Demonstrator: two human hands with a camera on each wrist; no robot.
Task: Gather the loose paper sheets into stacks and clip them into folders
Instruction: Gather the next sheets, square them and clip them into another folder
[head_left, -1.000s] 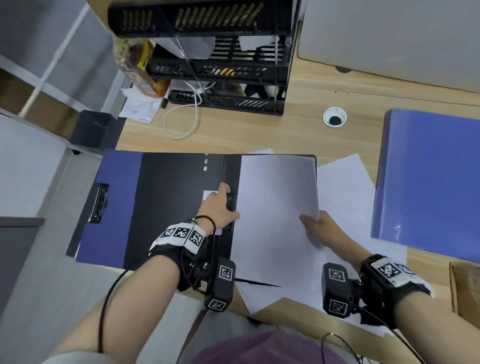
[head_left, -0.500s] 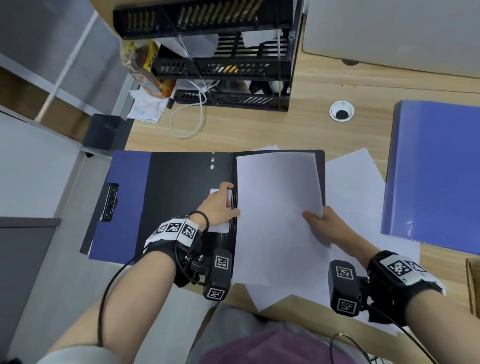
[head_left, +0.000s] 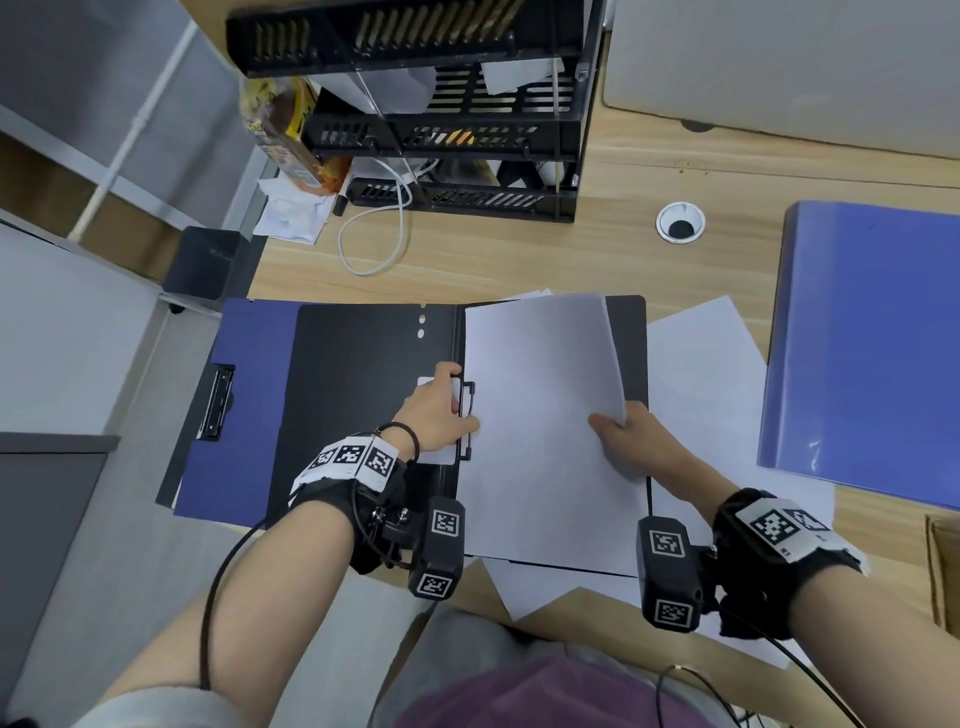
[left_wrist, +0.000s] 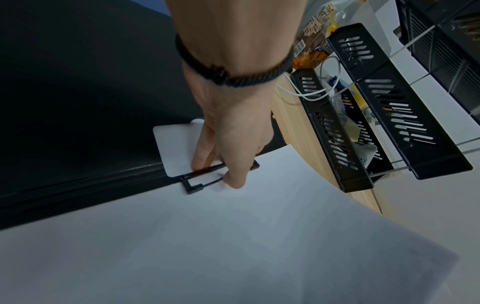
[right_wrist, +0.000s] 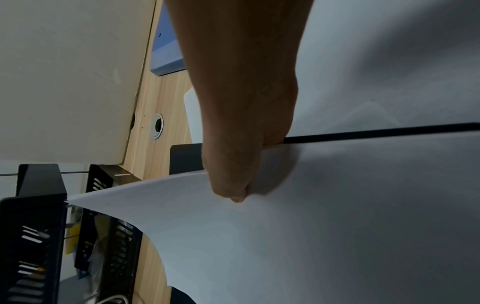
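Under my left grip (head_left: 439, 410): folder (head_left: 363, 395) clip (left_wrist: 221, 174), fingers curled on it; right grip (head_left: 631, 441) pinching paper stack (head_left: 545, 415) edge.

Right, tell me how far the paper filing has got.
Done: one stack of sheets is gathered and laid in the open folder. In hand: the left hand works the folder's clip at the stack's edge, while the right hand pinches the opposite edge. Left: loose sheets on the desk; the blue folder lies closed.
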